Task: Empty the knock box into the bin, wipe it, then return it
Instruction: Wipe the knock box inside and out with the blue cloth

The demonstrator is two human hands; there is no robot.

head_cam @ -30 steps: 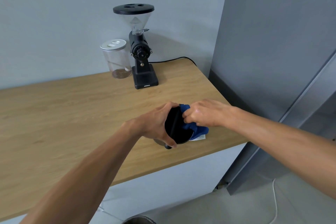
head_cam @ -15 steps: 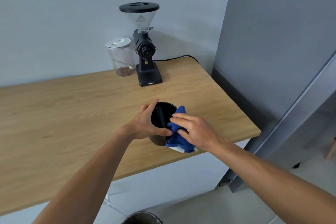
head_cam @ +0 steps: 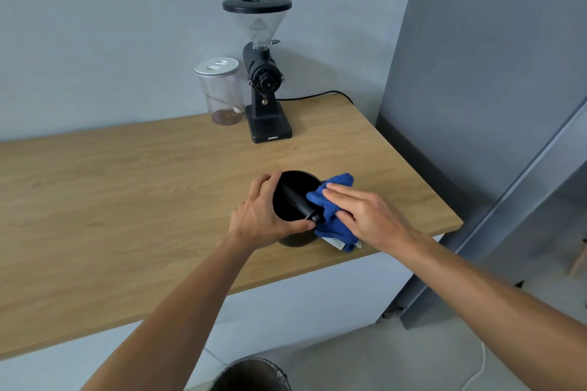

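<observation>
The black round knock box (head_cam: 290,200) stands upright on the wooden counter (head_cam: 127,200) near its right front corner, its black bar crossing the opening. My left hand (head_cam: 265,216) wraps around its left side and rim. A blue cloth (head_cam: 333,209) drapes over the box's right rim and down onto the counter. My right hand (head_cam: 365,216) lies on the cloth with fingers stretched out, pressing it against the rim. The dark rim of the bin (head_cam: 251,374) shows on the floor at the bottom edge, below the counter.
A black coffee grinder (head_cam: 263,82) with a clear hopper stands at the back of the counter, its cable running right. A clear jar (head_cam: 220,92) with a silver lid sits beside it. A grey cabinet (head_cam: 492,105) rises to the right of the counter.
The knock box has gone from tilted on its side above the counter edge to standing upright on the counter. My right hand has flattened on the cloth at the rim.
</observation>
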